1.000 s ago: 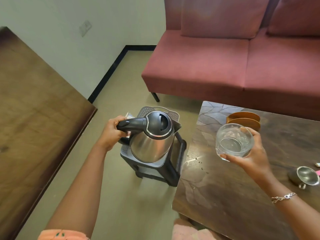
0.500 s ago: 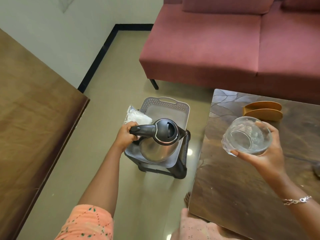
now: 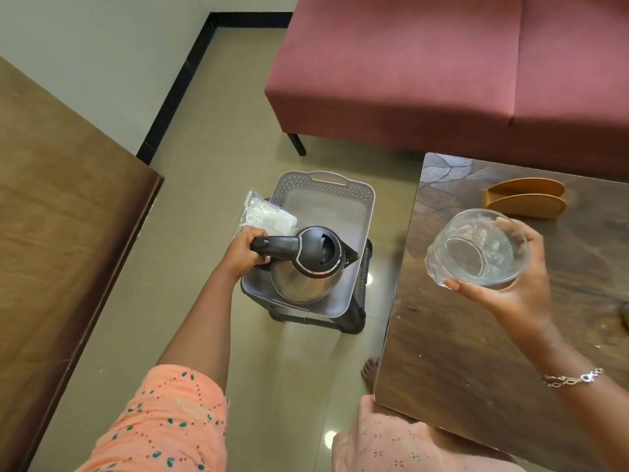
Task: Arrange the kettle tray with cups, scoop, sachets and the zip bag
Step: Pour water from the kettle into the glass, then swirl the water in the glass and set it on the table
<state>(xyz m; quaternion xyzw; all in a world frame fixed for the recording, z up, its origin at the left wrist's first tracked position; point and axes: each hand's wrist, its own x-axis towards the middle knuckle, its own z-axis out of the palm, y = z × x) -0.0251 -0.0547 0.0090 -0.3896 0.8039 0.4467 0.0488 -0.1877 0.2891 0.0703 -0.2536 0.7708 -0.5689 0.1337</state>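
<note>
A steel kettle (image 3: 303, 281) with a black lid and handle stands in the near end of a grey plastic tray (image 3: 326, 195). The tray rests on a dark stool (image 3: 357, 318) on the floor. My left hand (image 3: 243, 253) grips the kettle's handle. A clear zip bag (image 3: 265, 216) with white contents lies at the tray's left edge, just behind that hand. My right hand (image 3: 510, 294) holds a clear glass cup (image 3: 476, 250) tilted on its side above the dark table (image 3: 459, 369).
A wooden holder (image 3: 526, 202) stands at the far side of the dark table. A maroon sofa (image 3: 442, 63) fills the back. A large brown table (image 3: 61, 233) lies on the left. Tiled floor runs between them; a bare foot (image 3: 370, 367) shows by the table.
My view has tipped downward and closer. The kettle has come down into the tray's near end, with my left hand still on its handle. The glass cup stays held over the table.
</note>
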